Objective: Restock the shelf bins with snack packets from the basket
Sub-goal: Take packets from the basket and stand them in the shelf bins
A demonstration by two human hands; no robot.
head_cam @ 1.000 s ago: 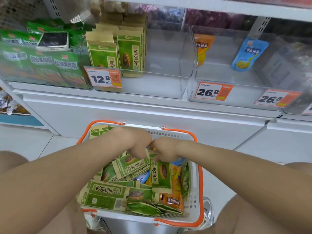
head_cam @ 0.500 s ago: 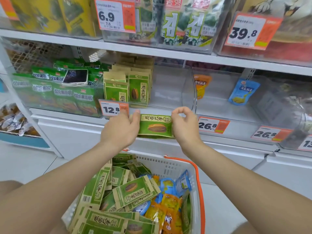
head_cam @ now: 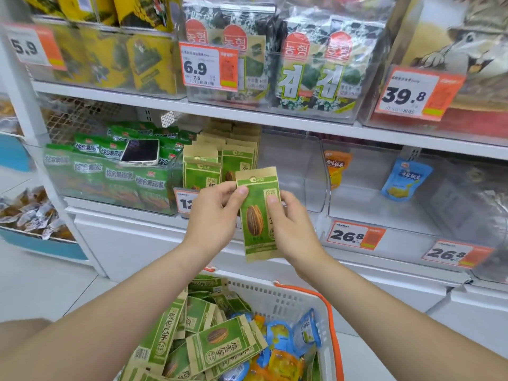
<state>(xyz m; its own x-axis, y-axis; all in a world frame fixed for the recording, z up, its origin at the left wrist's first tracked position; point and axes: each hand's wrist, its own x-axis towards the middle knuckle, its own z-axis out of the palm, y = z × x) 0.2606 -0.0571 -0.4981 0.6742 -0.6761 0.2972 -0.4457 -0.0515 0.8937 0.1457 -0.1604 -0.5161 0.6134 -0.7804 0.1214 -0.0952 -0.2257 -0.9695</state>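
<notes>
Seed packet (head_cam: 256,229) turned upright; left hand (head_cam: 214,219), right hand (head_cam: 292,229) pinch it.

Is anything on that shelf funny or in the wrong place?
Yes. A white-edged smartphone with a dark screen lies on top of the bright green snack packets in the left clear plastic bin. It is not a snack, so it looks misplaced.

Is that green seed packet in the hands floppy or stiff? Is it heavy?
Probably fairly stiff: the seed packet stays flat and straight though the left hand and right hand pinch only its upper part. Likely light, since mere pinches carry it. Its papery look suggests little slipperiness.
</notes>
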